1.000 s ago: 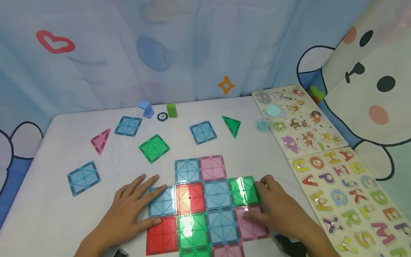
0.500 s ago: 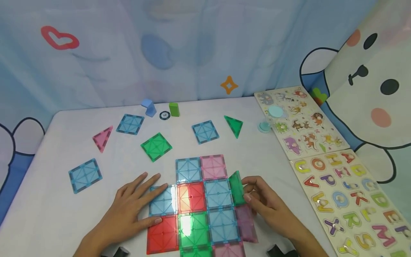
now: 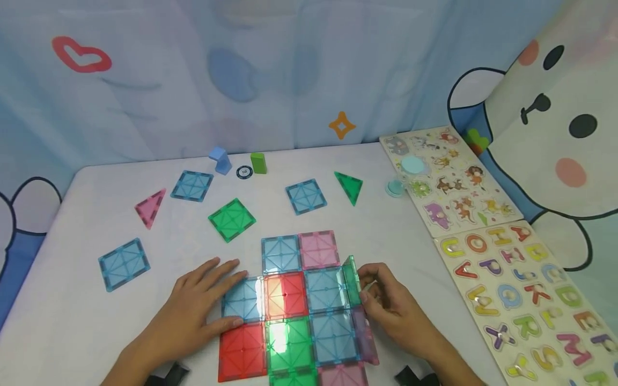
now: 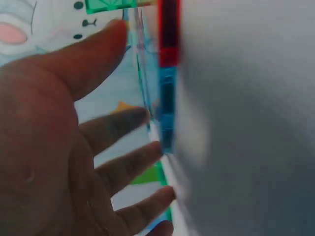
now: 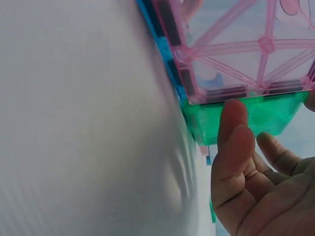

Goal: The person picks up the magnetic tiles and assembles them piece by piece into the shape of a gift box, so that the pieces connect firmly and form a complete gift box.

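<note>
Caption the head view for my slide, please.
Right hand touches a raised green tile beside a raised pink tile; left hand at the left edge of the joined tiles.

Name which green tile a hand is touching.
The tilted green tile on the right edge of the joined tiles, touched by the right hand. The green square among them, the loose green square and the green triangle have no hand on them.

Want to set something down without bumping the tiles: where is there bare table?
The table is bare between the green triangle, the right hand and the letter board, and between the leftmost blue tile and the left hand. Crowded: the front middle, where both hands flank the joined tiles.
</note>
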A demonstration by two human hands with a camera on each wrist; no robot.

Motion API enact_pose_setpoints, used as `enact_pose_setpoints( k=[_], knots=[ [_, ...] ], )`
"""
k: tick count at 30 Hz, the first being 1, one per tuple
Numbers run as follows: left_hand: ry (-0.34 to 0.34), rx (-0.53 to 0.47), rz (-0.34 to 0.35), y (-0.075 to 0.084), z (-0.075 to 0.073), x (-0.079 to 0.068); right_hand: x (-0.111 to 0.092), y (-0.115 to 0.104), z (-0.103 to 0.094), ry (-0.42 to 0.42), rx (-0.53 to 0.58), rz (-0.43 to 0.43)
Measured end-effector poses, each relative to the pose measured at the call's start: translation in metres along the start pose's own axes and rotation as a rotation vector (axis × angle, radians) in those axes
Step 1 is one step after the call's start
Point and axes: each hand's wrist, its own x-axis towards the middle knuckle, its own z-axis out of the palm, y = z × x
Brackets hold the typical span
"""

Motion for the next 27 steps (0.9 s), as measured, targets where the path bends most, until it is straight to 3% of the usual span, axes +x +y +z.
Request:
enact_pose_setpoints(
  k=[6,11,15,22,27],
  knots=[
    [0.016,0.067,0.1,0.018,-0.017,0.043,0.001,0.0,0.001,0.015,0.006,-0.002],
    [-0.053,0.149,0.15,0.038,-0.009,0.086,0.0,0.003,0.001,0.024,-0.032,0.011],
    [-0.063,0.187,0.162,0.048,-0.003,0.107,-0.001,0.003,-0.001,0.008,-0.077,0.011],
    [-0.028,0.076,0.175,0.054,-0.005,0.115,-0.002,0.001,-0.003,0.027,-0.085,-0.001],
    [0.036,0.125,0.226,0.061,-0.015,0.1,-0.004,0.0,-0.003,0.043,-0.082,0.004]
  ],
)
